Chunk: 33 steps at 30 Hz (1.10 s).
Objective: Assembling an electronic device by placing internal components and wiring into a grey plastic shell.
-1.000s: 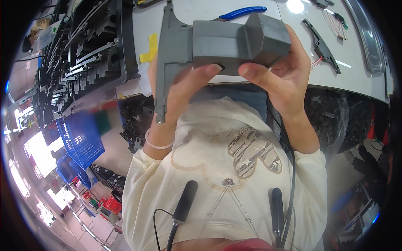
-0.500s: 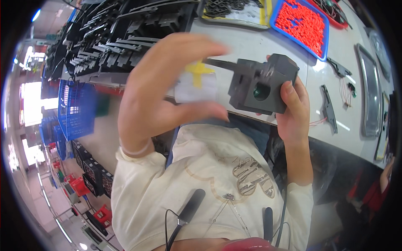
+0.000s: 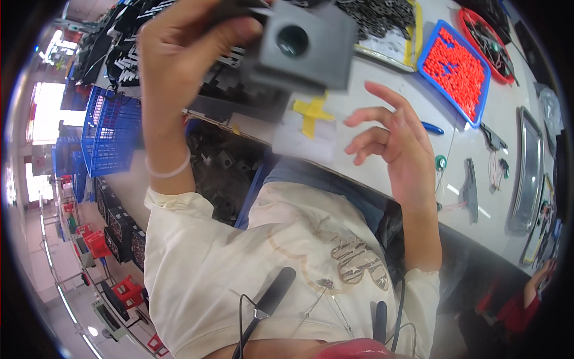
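My left hand [image 3: 179, 57] is raised at the upper left, its fingers closed on a dark grey block-shaped housing [image 3: 326, 45]. The housing has a round hole with a dark green, glossy inside, facing up toward me. A narrow black part juts out of it where my thumb and fingers grip. My right hand [image 3: 403, 140] hovers over the white table with its fingers spread and nothing in them, apart from the housing. Between the hands, below the housing, lies a white sheet [image 3: 302, 142] with a yellow tape cross [image 3: 312, 113] on it.
A blue tray [image 3: 484, 99] of small red pieces, a red basin [image 3: 507, 78] and a metal tray [image 3: 417, 42] of black parts stand at the back. Right: grey levers [image 3: 470, 188], wires and a long shallow tray [image 3: 526, 179]. Left: black-part racks and a blue basket [image 3: 110, 134].
The housing has passed from my right hand to my left and moved up and left. My left hand has closed on it; my right hand has let go and opened.
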Tool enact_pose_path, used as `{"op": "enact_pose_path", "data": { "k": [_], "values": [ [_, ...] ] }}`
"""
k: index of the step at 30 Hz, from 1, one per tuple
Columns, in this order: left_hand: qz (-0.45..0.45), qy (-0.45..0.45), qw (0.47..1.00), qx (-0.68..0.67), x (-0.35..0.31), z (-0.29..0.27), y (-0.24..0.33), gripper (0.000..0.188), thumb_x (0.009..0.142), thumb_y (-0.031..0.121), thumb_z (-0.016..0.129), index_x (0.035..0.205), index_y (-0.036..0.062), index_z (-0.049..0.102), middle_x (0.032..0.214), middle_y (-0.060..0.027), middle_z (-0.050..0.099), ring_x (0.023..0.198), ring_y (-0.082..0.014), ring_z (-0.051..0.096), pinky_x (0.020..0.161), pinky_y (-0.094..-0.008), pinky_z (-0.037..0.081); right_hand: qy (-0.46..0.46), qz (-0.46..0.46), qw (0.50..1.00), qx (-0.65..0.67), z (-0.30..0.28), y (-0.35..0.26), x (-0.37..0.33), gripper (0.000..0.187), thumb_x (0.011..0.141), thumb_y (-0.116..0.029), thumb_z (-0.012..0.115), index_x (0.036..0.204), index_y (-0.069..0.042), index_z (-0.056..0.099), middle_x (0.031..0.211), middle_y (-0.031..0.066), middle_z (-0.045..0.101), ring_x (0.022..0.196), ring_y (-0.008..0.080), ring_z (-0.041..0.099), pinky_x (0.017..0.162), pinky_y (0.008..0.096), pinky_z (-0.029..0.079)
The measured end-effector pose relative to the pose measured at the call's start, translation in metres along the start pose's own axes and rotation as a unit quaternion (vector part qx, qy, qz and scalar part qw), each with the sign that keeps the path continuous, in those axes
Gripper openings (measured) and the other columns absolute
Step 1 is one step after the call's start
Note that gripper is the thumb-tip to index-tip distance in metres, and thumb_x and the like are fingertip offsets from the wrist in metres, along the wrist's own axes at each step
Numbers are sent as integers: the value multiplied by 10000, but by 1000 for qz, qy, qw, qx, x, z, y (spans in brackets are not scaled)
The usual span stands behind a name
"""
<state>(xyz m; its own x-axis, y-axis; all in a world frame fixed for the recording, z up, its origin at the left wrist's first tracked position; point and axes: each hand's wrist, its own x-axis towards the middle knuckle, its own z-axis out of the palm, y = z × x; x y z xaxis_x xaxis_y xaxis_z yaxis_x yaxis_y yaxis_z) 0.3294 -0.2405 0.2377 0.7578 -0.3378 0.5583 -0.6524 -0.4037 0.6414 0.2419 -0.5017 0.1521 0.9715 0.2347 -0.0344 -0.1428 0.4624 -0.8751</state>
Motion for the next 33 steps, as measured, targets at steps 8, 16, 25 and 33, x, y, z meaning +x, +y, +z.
{"op": "enact_pose_path", "data": {
  "k": [8,16,25,33],
  "values": [
    [20,175,973,150,37,-111,-76,270,751,-141,521,961,-20,639,991,-98,690,851,-165,664,752,-279,548,50,-13,996,-67,-20,0,1,412,984,-326,437,1177,30,514,884,113,638,690,159,610,625,270,471],
    [76,-38,927,365,49,-118,-113,292,698,-114,473,892,7,654,924,-101,681,855,-228,648,783,-328,514,46,25,993,-103,-17,7,3,382,985,-337,444,1105,4,569,839,89,642,680,135,587,612,255,435],
    [112,-163,875,443,56,-121,-111,225,788,-13,604,991,40,686,1010,-81,689,882,-197,655,785,-310,532,47,49,991,-111,-15,16,5,325,977,-297,480,1074,-5,586,838,81,641,680,129,568,618,250,419],
    [-9,-219,923,317,47,-91,-140,205,796,-3,613,980,45,690,1163,-75,637,1011,-235,626,896,-339,501,27,62,990,-125,-16,19,3,316,960,-285,515,1071,0,593,834,72,637,701,124,563,645,243,414]
  ]
}}
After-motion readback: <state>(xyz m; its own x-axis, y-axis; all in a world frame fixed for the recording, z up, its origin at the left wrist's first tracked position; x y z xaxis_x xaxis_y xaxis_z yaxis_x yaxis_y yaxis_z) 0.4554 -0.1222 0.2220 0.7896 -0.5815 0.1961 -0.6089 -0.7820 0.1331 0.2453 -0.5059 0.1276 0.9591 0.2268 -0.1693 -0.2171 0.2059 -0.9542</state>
